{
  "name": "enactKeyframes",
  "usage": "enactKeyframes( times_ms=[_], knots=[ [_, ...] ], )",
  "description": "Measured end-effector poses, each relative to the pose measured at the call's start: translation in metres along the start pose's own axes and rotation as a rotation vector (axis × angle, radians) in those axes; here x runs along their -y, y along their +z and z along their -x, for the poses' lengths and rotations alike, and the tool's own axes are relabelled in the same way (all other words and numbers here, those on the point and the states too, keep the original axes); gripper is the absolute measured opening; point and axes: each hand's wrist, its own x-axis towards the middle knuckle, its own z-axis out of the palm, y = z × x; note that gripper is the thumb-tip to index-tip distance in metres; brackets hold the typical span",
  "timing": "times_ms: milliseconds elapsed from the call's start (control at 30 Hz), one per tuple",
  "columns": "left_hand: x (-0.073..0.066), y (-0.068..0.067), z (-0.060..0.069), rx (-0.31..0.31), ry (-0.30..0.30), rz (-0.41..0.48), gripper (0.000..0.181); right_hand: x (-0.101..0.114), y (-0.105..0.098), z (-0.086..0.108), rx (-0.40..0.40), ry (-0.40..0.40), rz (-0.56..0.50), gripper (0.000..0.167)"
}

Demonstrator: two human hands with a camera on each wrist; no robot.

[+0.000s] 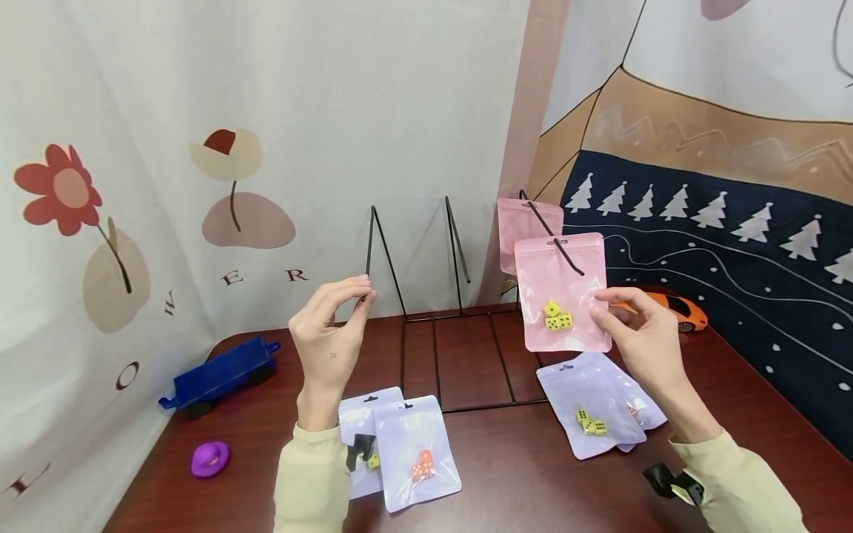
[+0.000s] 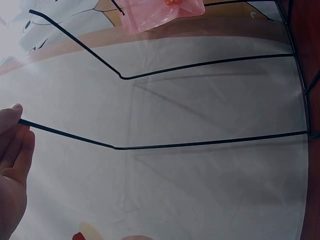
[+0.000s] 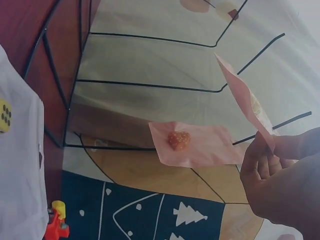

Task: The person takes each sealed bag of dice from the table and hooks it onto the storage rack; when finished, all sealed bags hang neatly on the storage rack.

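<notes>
Brown table [image 1: 526,474] with rack [image 1: 493,405], lilac pouches [image 1: 403,433], blue trailer [image 1: 221,376], purple toy [image 1: 209,460]

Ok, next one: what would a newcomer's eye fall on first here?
Most likely the front pink pouch with yellow dice, right of centre, which the right hand holds on the rightmost black hook. Then the left hand, pinching the tip of the leftmost hook. The blue toy wagon at the table's left and orange toy car behind the right hand also stand out.

dark-red printed capitals [image 1: 232,278] L, O, W, E, R on white flower-printed fabric curtain [image 1: 366,96], six black pips [image 3: 4,114] on yellow cubic die [image 3: 5,116]
</notes>
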Motion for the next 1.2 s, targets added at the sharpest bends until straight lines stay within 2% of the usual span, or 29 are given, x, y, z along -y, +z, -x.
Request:
enactKeyframes(
  times_ms=[200,667,900,1200],
  knots=[
    [0.008,-0.001,0.004,0.000,0.001,-0.002,0.022,-0.003,0.007,-0.007,-0.008,-0.012,-0.041,0.025],
    [0.008,-0.001,0.004,-0.001,0.020,-0.018,0.024,-0.007,0.016,-0.021,-0.035,-0.018,-0.058,0.023],
    [0.008,-0.001,0.006,0.007,0.009,-0.018,0.021,-0.013,0.021,-0.027,-0.051,-0.006,-0.033,0.022],
    [0.008,-0.001,0.004,0.005,0.016,-0.019,0.023,-0.019,0.025,-0.033,-0.079,0.018,-0.062,0.020]
  ],
)
